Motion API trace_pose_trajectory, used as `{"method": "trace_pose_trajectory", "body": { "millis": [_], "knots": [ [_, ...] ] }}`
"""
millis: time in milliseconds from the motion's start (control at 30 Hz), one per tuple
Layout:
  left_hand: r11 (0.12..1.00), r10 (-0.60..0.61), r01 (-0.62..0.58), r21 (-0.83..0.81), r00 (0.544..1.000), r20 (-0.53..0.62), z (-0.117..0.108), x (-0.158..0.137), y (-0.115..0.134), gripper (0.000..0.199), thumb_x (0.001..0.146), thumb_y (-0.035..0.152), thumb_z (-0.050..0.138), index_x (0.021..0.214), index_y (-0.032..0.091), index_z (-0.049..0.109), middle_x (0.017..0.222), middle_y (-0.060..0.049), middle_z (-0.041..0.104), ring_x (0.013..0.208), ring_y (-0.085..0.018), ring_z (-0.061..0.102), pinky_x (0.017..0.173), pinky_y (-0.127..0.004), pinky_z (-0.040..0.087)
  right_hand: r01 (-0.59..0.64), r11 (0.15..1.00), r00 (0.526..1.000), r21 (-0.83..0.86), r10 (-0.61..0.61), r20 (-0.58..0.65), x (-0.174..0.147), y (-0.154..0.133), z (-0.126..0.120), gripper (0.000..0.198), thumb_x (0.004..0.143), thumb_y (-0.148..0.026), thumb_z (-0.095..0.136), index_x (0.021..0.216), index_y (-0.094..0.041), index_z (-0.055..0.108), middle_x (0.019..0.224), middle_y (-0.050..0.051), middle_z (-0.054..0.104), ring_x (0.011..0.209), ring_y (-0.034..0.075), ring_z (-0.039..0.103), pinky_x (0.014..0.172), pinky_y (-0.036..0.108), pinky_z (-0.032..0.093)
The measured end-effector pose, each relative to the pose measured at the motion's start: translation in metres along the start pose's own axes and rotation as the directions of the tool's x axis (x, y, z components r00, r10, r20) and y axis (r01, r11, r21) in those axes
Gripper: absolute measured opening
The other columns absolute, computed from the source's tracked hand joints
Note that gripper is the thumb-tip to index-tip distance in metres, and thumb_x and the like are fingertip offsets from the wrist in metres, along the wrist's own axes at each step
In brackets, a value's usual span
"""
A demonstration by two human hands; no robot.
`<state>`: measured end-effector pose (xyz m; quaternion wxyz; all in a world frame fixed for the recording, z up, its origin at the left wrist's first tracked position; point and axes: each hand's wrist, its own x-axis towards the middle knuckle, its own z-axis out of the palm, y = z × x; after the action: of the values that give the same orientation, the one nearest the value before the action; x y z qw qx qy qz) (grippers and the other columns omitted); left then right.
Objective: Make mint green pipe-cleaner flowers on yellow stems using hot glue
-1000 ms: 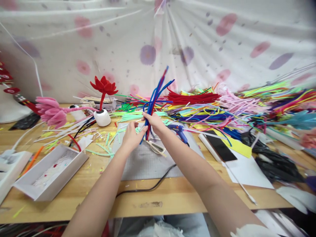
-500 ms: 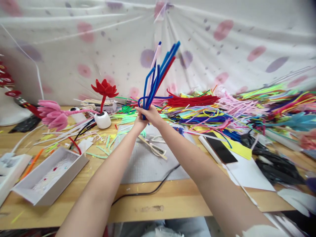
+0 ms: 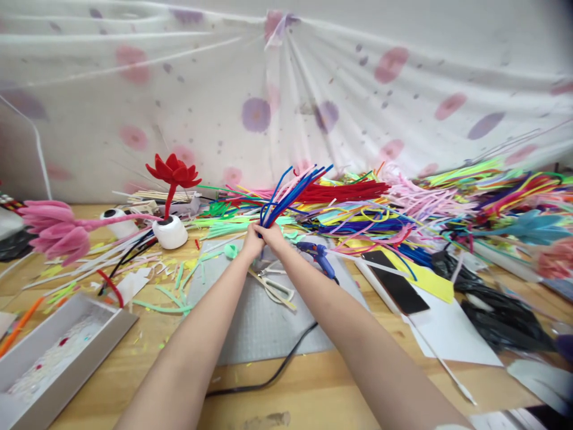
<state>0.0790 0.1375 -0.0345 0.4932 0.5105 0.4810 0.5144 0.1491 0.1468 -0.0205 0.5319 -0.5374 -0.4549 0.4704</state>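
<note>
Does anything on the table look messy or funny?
Yes, a bit messy: green strips and yellow scraps lie scattered around the left edge of the gray mat, perhaps leftover cuttings. The pink flower points sideways, while the red flower stands upright in a white pot.

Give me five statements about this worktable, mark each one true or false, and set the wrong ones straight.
1. The left hand and right hand meet around a bundle of pipe cleaners. True.
2. The red flower lies flat. False: the red flower stands upright in a small white pot.
3. The phone lies to the right of the blue glue gun. True.
4. The pink flower is to the right of the red one. False: the pink flower is to its left.
5. A black cord runs over the edge of the gray mat. True.
</note>
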Motion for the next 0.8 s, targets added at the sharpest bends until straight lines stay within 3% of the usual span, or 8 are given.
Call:
{"method": "trace_pose_trajectory", "body": {
  "millis": [100,167,267,367,433,500,700,800],
  "knots": [
    [0.995,0.035,-0.031,0.091,0.998,-0.046,-0.002,-0.004,0.008,0.06,0.058,0.003,0.06,0.113,0.016,0.042,0.104,-0.01,0.061,0.089,-0.018,0.059,0.078,-0.03,0.044,-0.001,0.999,1.0,0.037,0.0,0.023,-0.001,-0.015,-0.001,0.008,0.069,-0.025,0.057,0.068,-0.018,0.055,0.054,-0.004,0.055,0.051,0.01,0.053,0.055,0.024,0.045],
    [0.97,0.03,-0.021,0.243,0.999,-0.032,-0.005,-0.013,0.016,0.05,0.064,0.01,0.058,0.111,0.017,0.043,0.101,-0.01,0.062,0.082,-0.019,0.059,0.073,-0.031,0.044,-0.004,0.998,0.998,0.064,-0.001,0.07,-0.005,-0.024,-0.003,0.007,0.072,-0.024,0.054,0.068,-0.018,0.054,0.052,-0.004,0.055,0.046,0.009,0.051,0.05,0.022,0.043],
    [0.895,0.027,0.005,0.446,0.998,-0.065,-0.013,-0.032,0.028,0.026,0.069,0.018,0.056,0.095,0.016,0.052,0.092,-0.011,0.063,0.081,-0.022,0.058,0.073,-0.032,0.041,-0.035,0.997,0.988,0.074,0.024,0.151,-0.017,-0.033,-0.004,0.004,0.069,-0.015,0.057,0.067,-0.017,0.054,0.049,-0.004,0.055,0.045,0.008,0.051,0.049,0.02,0.043],
    [0.867,-0.012,0.002,0.499,1.0,0.017,-0.02,-0.055,0.038,0.014,0.074,0.03,0.054,0.078,0.017,0.056,0.071,-0.006,0.06,0.07,-0.021,0.056,0.066,-0.03,0.04,-0.149,0.983,0.972,0.107,0.125,0.201,-0.028,-0.039,-0.004,0.01,0.068,-0.01,0.06,0.061,-0.015,0.053,0.048,-0.003,0.055,0.043,0.007,0.049,0.045,0.018,0.041],
    [0.82,-0.057,0.016,0.572,0.997,0.054,-0.026,-0.069,0.042,0.022,0.079,0.034,0.048,0.066,0.018,0.054,0.059,-0.003,0.054,0.061,-0.019,0.052,0.062,-0.028,0.038,-0.244,0.94,0.963,0.24,0.205,0.175,-0.029,-0.048,-0.006,0.016,0.071,-0.011,0.06,0.059,-0.015,0.05,0.046,-0.004,0.052,0.04,0.006,0.046,0.041,0.017,0.039],
    [0.787,-0.05,-0.003,0.617,0.996,0.069,-0.036,-0.08,0.043,0.023,0.079,0.034,0.048,0.061,0.019,0.051,0.055,-0.001,0.051,0.056,-0.017,0.049,0.058,-0.026,0.036,-0.287,0.845,0.957,0.451,0.272,0.098,-0.023,-0.061,-0.013,0.022,0.076,-0.012,0.056,0.058,-0.017,0.044,0.04,-0.006,0.044,0.037,0.005,0.042,0.039,0.016,0.038],
    [0.706,-0.021,-0.059,0.705,0.994,0.103,-0.101,-0.092,0.045,0.013,0.076,0.031,0.053,0.071,0.02,0.055,0.067,-0.003,0.057,0.066,-0.018,0.052,0.058,-0.024,0.034,-0.185,0.743,0.974,0.643,0.225,0.02,0.01,-0.11,-0.063,0.035,0.09,-0.015,0.038,0.057,-0.019,0.026,0.038,-0.012,0.017,0.03,0.002,0.016,0.029,0.012,0.018],
    [0.761,0.042,-0.007,0.649,0.998,-0.039,-0.127,-0.092,0.053,0.014,0.078,0.029,0.05,0.069,0.019,0.052,0.059,0.001,0.05,0.056,-0.014,0.045,0.051,-0.022,0.03,-0.067,0.75,0.976,0.659,0.188,-0.115,0.019,-0.122,-0.08,0.032,0.09,-0.015,0.037,0.059,-0.019,0.027,0.041,-0.011,0.02,0.03,0.002,0.019,0.03,0.011,0.02]
  ]
}}
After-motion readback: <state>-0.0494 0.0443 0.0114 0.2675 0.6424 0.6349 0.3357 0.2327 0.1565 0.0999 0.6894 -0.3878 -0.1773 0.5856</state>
